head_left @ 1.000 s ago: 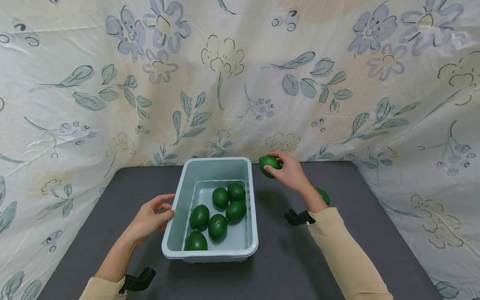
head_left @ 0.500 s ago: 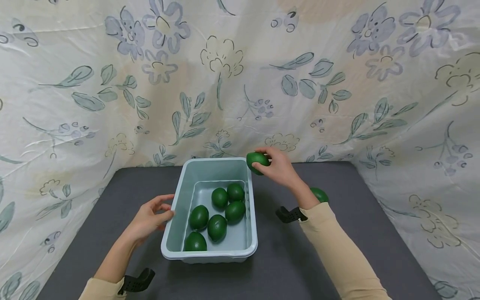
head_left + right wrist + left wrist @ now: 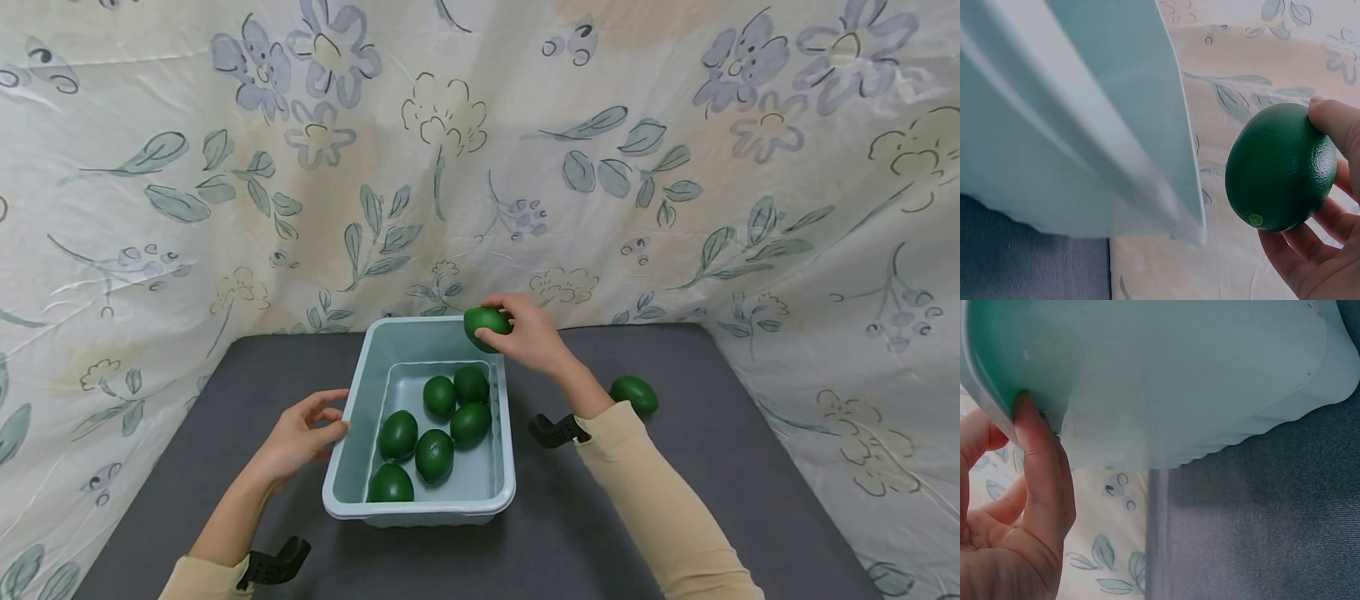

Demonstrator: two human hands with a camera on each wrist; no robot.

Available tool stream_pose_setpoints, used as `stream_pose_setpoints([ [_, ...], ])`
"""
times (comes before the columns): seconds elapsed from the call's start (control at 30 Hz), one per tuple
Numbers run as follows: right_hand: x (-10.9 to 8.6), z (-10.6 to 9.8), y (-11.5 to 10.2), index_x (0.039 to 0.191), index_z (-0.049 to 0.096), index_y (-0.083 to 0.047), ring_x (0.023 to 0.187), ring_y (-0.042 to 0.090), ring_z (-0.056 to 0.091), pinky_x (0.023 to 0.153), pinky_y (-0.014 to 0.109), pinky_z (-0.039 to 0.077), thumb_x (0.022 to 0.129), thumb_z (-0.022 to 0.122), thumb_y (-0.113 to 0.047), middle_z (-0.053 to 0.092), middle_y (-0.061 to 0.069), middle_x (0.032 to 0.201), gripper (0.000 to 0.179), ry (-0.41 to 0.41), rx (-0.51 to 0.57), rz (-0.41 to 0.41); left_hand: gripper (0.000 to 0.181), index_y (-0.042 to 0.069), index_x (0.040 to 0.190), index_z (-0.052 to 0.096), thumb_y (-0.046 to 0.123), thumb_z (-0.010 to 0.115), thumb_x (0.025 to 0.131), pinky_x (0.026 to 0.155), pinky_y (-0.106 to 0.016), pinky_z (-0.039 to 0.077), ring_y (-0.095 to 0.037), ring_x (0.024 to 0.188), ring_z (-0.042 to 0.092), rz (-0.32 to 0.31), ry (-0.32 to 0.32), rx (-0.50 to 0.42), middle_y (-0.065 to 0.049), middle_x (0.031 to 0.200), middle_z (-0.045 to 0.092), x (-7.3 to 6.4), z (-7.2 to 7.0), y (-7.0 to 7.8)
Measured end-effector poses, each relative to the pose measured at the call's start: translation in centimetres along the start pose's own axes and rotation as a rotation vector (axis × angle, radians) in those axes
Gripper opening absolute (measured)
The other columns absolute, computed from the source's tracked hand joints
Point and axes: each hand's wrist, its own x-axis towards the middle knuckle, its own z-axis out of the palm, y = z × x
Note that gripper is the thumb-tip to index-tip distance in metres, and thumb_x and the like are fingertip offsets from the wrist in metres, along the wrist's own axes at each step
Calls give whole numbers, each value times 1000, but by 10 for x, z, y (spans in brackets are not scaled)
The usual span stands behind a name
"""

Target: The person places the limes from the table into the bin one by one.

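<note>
A pale blue-green plastic tub stands on the dark table, with several glossy green limes lying on its floor. My left hand pinches the tub's left rim; the left wrist view brings the fingers close up at that rim. Above the tub's far right corner, my right hand holds another lime between thumb and fingers, clear of the tub's floor. One more lime lies on the table to the right, partly behind the right forearm.
The dark grey table extends around the tub. A floral cloth hangs behind it and along both sides. A black wrist strap sits on the left wrist, another strap on the right.
My right hand has carried its lime leftward, from beside the tub to above its far right corner. The lime on the table shows more fully. My left hand stays at the rim.
</note>
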Motion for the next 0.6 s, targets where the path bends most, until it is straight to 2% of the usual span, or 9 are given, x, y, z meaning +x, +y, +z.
stream_pose_setpoints([
  [0.6,9,23,-19,117,59,-9,93,17,55,71,27,49,83,68,-22,58,6,112,39,-36,41,-86,54,6,136,38,12,60,86,66,-41,55,-23,82,63,-2,1,0,-21,105,55,-1,0,1],
])
